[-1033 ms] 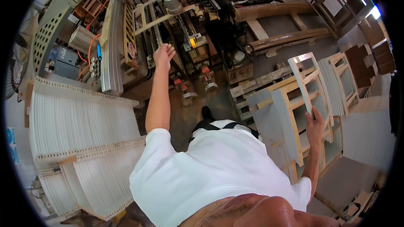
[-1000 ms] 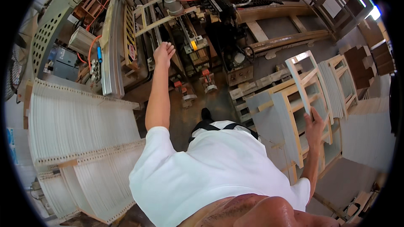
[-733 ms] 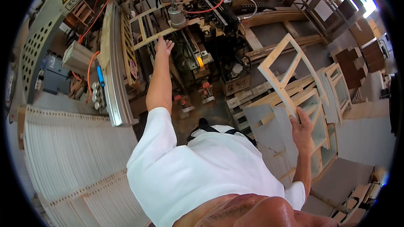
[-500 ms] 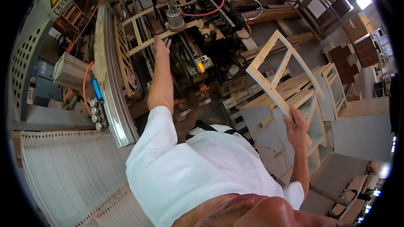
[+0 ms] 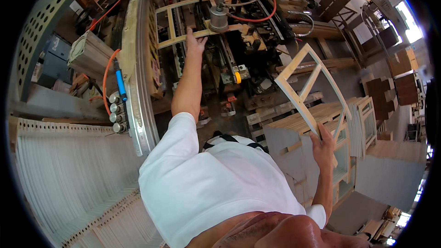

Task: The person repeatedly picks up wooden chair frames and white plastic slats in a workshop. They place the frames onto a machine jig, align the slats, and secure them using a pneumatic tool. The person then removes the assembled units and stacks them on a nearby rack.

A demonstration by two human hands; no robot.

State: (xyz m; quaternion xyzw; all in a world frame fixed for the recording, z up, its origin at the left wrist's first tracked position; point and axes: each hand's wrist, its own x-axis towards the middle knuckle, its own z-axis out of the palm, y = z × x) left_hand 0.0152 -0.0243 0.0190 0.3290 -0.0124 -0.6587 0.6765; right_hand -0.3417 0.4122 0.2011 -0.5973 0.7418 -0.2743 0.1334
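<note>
My left hand (image 5: 196,45) reaches forward to the near rail of a wooden frame (image 5: 171,42) lying in the machine. Its fingers reach over the rail, with the thumb side toward a metal press cylinder (image 5: 219,20) that stands over the same rail. At my right side, my right hand (image 5: 323,147) is closed around the lower part of another pale wooden frame (image 5: 294,96). That frame is tilted up, with a crossbar between its long sides. Below and behind it rises a stack of similar wooden frames (image 5: 366,119), partly hidden by the held one.
A long metal beam (image 5: 140,110) with a blue air fitting (image 5: 120,85) runs along the machine's left. White slatted panels (image 5: 73,160) fill the lower left. Red hoses (image 5: 274,4) loop around the press. Stacked boards (image 5: 390,154) and brown cartons (image 5: 406,89) stand on the right.
The whole view has shifted, so the machine appears farther right. My left hand keeps its place on the machine's frame; the frame in my right hand sits slightly lower.
</note>
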